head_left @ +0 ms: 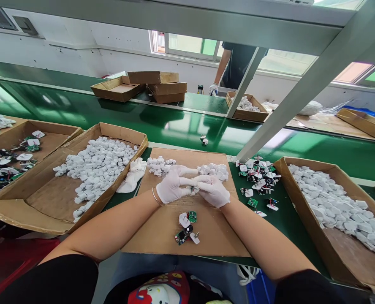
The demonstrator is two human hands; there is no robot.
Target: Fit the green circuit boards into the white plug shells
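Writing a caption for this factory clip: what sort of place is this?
Probably an electronics assembly workshop: a long glossy green conveyor workbench, brown cardboard trays heaped with small white plastic casings, and small green circuit boards lying loose on the bench.

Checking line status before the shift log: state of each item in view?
Left hand: white-gloved, bangle at wrist, pinching at centre.
Right hand: white-gloved, meeting left hand.
Small circuit part: held between both hands, mostly hidden.
Cardboard tray: open, heaped with white plastic casings.
Loose circuit boards: scattered on green belt, mixed with white pieces.
Crumpled white glove: off-hand, against tray wall.
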